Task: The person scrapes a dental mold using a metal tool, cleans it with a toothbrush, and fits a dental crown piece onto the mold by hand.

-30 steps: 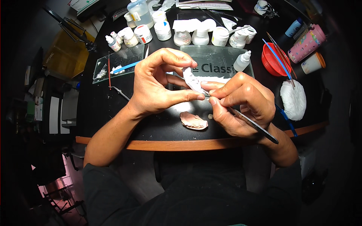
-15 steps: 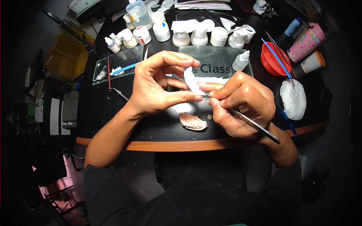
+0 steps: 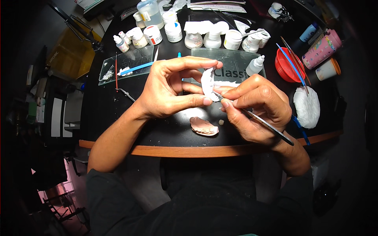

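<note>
Between the thumb and fingertips of my left hand, a white dental model is held upright on its end above the table. My right hand pinches a slim dark-handled brush-like tool like a pen. The tool's tip meets the lower right end of the model, and the fingers partly cover it. Below the hands, a pinkish dental cast lies on the black tabletop. A small pale tooth-like piece rests just right of the cast.
Glass slabs lie behind my hands, with a dropper bottle on the right one. Several white jars line the back. On the right are a red bowl, a white pad and a pink tumbler.
Both hands, with the model and the tool, have shifted slightly to the right. The model now shows more upright, with the tool tip still at its lower end.
</note>
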### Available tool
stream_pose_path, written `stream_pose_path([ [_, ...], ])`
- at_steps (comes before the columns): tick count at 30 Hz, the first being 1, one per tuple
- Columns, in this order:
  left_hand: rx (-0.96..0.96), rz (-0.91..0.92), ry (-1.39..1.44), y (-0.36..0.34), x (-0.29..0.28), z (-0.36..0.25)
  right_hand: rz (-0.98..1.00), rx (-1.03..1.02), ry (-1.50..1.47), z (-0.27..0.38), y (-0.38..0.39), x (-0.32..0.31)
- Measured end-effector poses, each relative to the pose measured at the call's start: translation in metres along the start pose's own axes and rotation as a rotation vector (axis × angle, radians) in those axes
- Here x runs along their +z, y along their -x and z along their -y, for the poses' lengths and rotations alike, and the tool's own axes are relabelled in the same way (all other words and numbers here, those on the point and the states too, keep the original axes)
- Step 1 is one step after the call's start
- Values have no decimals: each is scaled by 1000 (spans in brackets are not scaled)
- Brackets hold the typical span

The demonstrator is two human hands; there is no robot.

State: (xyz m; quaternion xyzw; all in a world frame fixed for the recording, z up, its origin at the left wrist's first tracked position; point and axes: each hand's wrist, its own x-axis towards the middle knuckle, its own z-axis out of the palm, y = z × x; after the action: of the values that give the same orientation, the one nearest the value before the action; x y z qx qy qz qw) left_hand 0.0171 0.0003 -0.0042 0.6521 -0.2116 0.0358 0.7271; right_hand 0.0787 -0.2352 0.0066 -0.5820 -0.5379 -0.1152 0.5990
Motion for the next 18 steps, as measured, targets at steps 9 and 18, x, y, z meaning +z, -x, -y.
stream_pose_path([
  [9, 3, 40, -1, 1, -2, 3, 92, -27, 9, 1, -4, -5],
  [18, 43, 20, 1, -1, 0, 5, 15, 29, -21, 2, -2, 1],
])
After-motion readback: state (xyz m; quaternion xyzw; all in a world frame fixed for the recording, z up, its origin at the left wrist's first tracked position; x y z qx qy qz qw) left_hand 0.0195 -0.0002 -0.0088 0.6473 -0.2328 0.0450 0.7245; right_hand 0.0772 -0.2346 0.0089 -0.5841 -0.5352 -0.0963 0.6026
